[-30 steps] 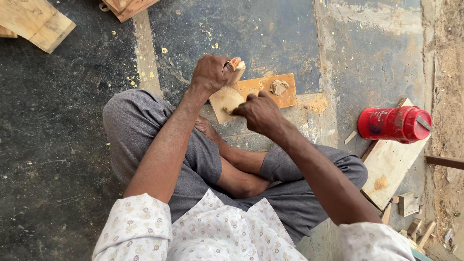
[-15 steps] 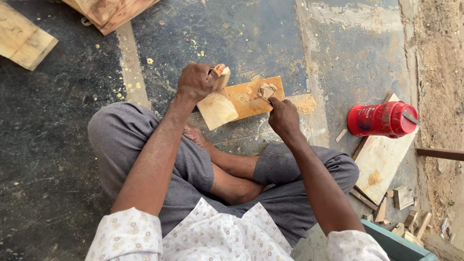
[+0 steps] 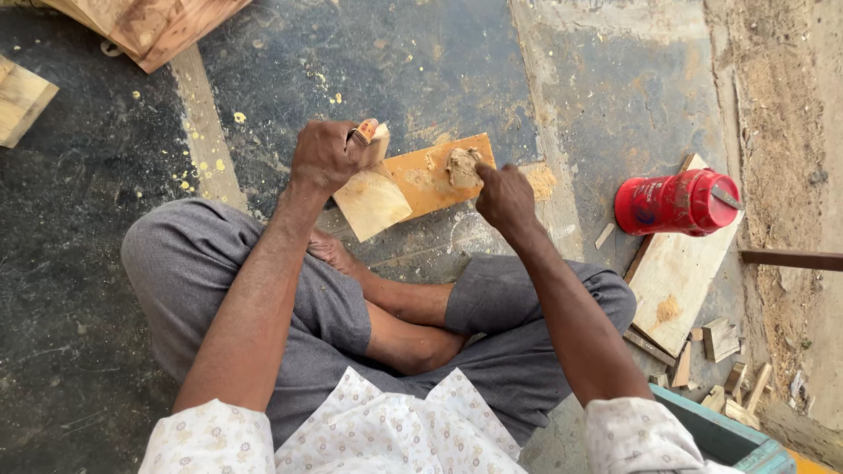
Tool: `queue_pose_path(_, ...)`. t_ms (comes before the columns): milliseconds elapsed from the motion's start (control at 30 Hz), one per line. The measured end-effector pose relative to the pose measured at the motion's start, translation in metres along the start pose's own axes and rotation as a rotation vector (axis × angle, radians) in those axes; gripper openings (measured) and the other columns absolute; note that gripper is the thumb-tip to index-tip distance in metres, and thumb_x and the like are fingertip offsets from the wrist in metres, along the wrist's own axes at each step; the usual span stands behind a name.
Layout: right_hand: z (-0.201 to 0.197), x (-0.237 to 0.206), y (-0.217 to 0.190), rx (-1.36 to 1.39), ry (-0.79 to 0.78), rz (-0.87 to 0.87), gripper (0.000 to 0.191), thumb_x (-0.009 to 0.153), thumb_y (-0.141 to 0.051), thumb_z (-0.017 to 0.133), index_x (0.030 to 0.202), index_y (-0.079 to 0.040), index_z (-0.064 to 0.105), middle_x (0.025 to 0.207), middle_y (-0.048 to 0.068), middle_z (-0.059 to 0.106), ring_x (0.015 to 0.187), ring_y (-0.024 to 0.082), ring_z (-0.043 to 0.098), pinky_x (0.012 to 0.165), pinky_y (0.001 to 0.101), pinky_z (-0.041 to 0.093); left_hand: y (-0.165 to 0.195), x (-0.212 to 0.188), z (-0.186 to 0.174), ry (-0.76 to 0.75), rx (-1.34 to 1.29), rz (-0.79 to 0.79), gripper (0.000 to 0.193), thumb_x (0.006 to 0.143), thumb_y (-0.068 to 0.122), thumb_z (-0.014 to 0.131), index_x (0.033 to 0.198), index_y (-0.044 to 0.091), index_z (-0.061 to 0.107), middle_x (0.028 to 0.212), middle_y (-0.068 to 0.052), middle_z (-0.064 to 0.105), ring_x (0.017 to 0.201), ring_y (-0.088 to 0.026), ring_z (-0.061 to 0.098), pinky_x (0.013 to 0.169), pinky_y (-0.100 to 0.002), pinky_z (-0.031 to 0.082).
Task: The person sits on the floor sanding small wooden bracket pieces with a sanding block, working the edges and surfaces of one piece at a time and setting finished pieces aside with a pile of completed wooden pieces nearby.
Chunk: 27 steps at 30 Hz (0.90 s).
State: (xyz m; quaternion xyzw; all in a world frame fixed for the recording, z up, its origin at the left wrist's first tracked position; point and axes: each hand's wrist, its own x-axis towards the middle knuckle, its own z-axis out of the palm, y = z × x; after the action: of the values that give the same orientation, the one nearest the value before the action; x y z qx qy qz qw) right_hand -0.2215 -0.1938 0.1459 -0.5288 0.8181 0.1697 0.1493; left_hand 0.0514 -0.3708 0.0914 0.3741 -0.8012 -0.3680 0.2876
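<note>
I sit cross-legged on a dark floor. My left hand (image 3: 327,154) grips a pale square wooden piece (image 3: 371,201) by its upper edge, holding it tilted above the floor. My right hand (image 3: 504,195) reaches out to an orange wooden board (image 3: 423,179) lying flat in front of me, its fingertips touching a lump of brownish putty (image 3: 462,165) on the board's right end. A smear of the same stuff marks the board's middle.
A red plastic jar (image 3: 678,203) lies on its side atop a pale plank (image 3: 678,274) at the right. Small wood offcuts (image 3: 722,362) and a teal box corner (image 3: 722,434) sit lower right. Stacked boards (image 3: 149,25) and a block (image 3: 19,101) lie upper left.
My right hand has left the pale piece and moved right onto the putty on the orange board. The left hand keeps holding the pale piece.
</note>
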Motion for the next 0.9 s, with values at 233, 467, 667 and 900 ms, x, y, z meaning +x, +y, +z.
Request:
queue_pose_path(233,0.015,0.008,-0.011,-0.039,0.116,-0.33,0.055,0.084,0.007,0.051,0.126,-0.022,0.073,0.1,0.006,0.079,0.08,0.018,0.061,0.074,0.0372,0.046,-0.002,0.002,0.001,0.044,0.013,0.054,0.061,0.108,0.049,0.05,0.066,0.007,0.063,0.049,-0.004,0.049,0.042,-0.016,0.049,0.04,-0.041,0.039)
queue_pose_path(467,-0.022,0.034,0.041,0.376,0.092,-0.129,0.041,0.097,0.007,0.047,0.118,-0.01,0.077,0.102,0.014,0.078,0.084,0.022,0.067,0.077,0.0443,0.056,0.007,0.001,-0.004,-0.021,-0.012,-0.052,0.064,0.108,0.054,0.047,0.069,0.007,0.068,0.05,-0.006,0.051,0.044,-0.02,0.051,0.044,-0.044,0.04)
queue_pose_path(667,-0.02,0.075,0.016,0.306,-0.074,0.058,0.026,0.097,-0.004,0.057,0.117,-0.007,0.072,0.092,0.009,0.072,0.066,0.017,0.064,0.062,0.0365,0.061,0.007,-0.002,-0.004,0.015,-0.002,0.043,0.06,0.107,0.053,0.049,0.074,0.008,0.07,0.049,-0.003,0.052,0.042,-0.015,0.052,0.04,-0.04,0.04)
queue_pose_path(900,-0.033,0.048,0.041,0.057,-0.086,-0.444,0.045,0.094,0.003,0.048,0.119,-0.021,0.077,0.1,-0.003,0.076,0.05,0.014,0.055,0.052,0.0334,0.056,0.003,0.001,-0.001,0.003,0.006,0.031,0.055,0.108,0.047,0.047,0.075,0.009,0.069,0.051,-0.002,0.054,0.043,-0.014,0.053,0.038,-0.037,0.043)
